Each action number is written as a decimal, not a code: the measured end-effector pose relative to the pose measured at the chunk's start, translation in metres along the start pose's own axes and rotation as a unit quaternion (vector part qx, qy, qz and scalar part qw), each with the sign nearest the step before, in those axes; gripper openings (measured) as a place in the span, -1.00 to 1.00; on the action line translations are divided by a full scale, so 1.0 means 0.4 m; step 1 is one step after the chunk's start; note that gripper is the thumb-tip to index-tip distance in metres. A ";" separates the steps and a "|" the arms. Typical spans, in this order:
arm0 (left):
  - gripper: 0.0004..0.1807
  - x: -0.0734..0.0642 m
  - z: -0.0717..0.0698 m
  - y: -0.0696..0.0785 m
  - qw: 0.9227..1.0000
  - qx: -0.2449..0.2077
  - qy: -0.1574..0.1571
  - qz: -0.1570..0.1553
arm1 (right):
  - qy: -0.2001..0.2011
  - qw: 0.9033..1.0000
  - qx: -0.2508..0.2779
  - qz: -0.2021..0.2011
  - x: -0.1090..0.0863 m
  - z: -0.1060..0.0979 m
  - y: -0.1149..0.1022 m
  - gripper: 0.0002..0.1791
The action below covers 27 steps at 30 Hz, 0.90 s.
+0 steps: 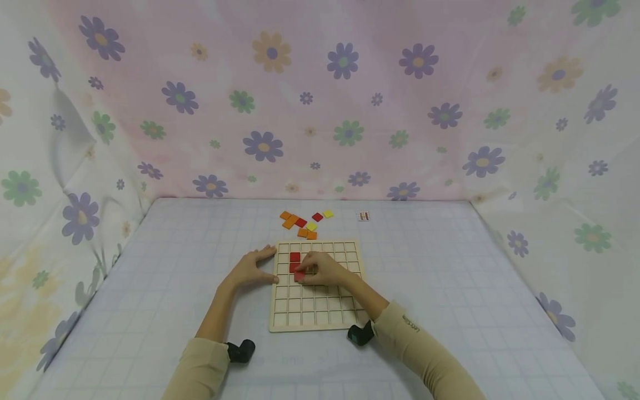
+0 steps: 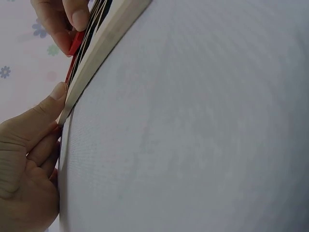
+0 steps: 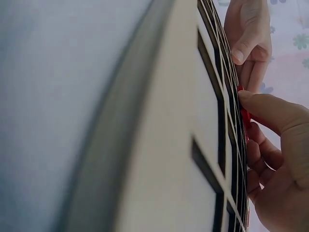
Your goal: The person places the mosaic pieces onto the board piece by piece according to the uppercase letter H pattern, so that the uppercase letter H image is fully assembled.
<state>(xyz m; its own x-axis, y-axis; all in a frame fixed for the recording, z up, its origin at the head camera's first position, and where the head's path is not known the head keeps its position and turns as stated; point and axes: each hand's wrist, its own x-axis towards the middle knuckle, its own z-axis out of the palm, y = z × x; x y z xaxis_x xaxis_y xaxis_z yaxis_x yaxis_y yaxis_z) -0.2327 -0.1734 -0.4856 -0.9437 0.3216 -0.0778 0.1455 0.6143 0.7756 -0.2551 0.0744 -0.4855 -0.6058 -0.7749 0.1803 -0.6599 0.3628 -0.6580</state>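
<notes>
A wooden grid board (image 1: 320, 326) lies on the table, its squares framed by thin raised strips. Two red square tiles (image 1: 295, 257) sit in its second column, one below the other. Just beneath them, my right hand (image 1: 322, 269) pinches another red tile (image 1: 299, 276) between thumb and fingers, tilted in the right wrist view. Along the board's left edge rests my left hand (image 1: 250, 269), thumb and fingers spread apart; its thumb (image 2: 59, 92) touches the rim in the left wrist view. The right palm hides some squares.
Behind the board lie loose orange tiles (image 1: 290, 221), red tiles (image 1: 317, 217) and yellow tiles (image 1: 327, 213). A small printed card (image 1: 363, 216) is at the back right. Black wrist devices (image 1: 241, 351) sit near both cuffs. Flowered cloth (image 1: 320, 111) surrounds the table.
</notes>
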 end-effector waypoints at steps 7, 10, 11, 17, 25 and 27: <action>-0.06 0.001 -0.001 -0.002 1.000 0.008 -0.001 0.000 | 0.002 1.000 -0.010 0.012 0.001 0.008 -0.014 -0.71; -0.06 0.001 -0.002 0.000 1.000 0.003 -0.001 -0.001 | 0.003 1.000 -0.015 0.014 0.004 0.011 -0.017 -0.70; -0.06 0.001 -0.002 0.000 1.000 0.001 -0.001 -0.001 | 0.003 1.000 -0.016 0.014 0.005 0.011 -0.017 -0.70; -0.06 0.001 -0.003 -0.001 1.000 -0.002 -0.001 0.012 | 0.007 1.000 -0.011 0.004 0.006 0.007 -0.019 -0.73; -0.06 0.001 -0.003 0.000 1.000 -0.003 -0.002 0.011 | 0.015 1.000 0.001 0.005 0.005 0.010 -0.021 -0.72; -0.06 0.001 -0.003 0.001 1.000 -0.003 -0.002 0.009 | 0.016 1.000 0.000 0.005 0.004 0.011 -0.021 -0.72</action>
<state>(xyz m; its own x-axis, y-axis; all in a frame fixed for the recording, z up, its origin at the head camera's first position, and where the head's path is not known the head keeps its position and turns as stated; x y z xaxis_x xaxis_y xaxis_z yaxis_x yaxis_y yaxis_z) -0.2334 -0.1738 -0.4844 -0.9395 0.3361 -0.0665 0.1611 0.6047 0.7800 -0.2485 0.0679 -0.4827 -0.6268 -0.7540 0.1963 -0.6529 0.3708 -0.6605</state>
